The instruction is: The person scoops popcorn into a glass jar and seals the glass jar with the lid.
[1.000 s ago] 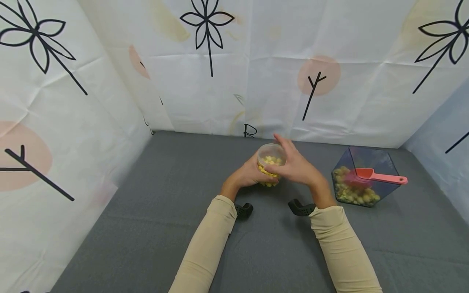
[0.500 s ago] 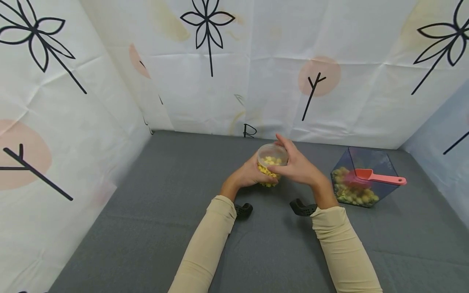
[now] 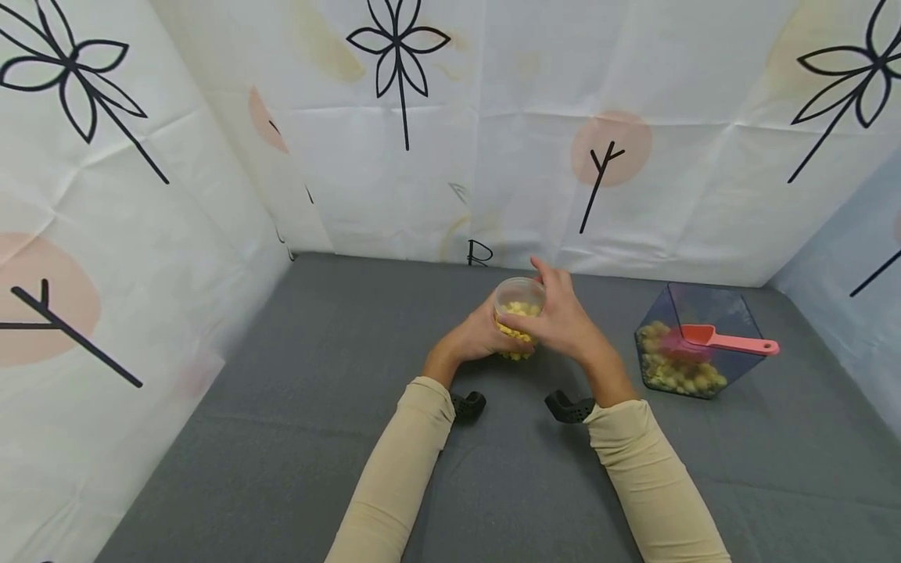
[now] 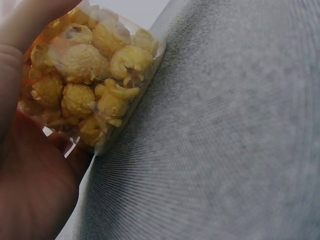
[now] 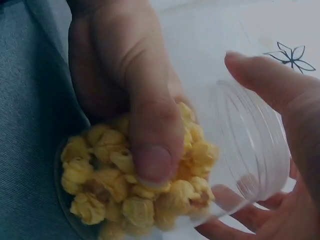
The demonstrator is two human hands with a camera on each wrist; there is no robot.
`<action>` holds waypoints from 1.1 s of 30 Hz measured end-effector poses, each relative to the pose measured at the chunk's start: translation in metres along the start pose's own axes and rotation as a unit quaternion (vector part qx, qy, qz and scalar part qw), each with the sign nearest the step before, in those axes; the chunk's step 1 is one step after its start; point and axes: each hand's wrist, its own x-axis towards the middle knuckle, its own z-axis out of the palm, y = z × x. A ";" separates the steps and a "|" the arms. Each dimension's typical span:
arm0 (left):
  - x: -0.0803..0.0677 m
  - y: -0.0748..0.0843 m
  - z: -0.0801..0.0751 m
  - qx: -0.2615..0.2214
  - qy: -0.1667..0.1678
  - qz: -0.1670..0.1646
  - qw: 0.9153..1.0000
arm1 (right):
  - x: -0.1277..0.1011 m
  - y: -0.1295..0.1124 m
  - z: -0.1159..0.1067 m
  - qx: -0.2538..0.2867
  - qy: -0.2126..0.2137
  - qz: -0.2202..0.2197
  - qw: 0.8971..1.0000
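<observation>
A small clear plastic jar [image 3: 519, 306] half full of yellow popcorn is held tilted just above the grey surface, mid-table. My left hand [image 3: 482, 332] grips its lower body from the left, thumb laid across the side [image 5: 150, 135]. My right hand [image 3: 558, 314] curls round the upper part and open rim from the right, fingers [image 5: 280, 95] along the mouth. In the left wrist view the jar [image 4: 95, 80] sits against my palm [image 4: 30, 180], its base close to the cloth.
A dark see-through hexagonal tub [image 3: 686, 344] of popcorn sits to the right with a pink scoop [image 3: 728, 341] lying in it, handle pointing right. Patterned white sheets wall in the grey cloth surface [image 3: 281, 438] at the back and left.
My right hand has closed in on the jar, its raised fingers coming down round the rim, and the right forearm has shifted slightly left. The left hand and the jar stay put.
</observation>
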 end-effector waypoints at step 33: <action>-0.004 0.006 0.006 0.051 0.039 -0.045 0.997 | -0.001 -0.001 0.015 -0.028 -0.009 0.021 0.999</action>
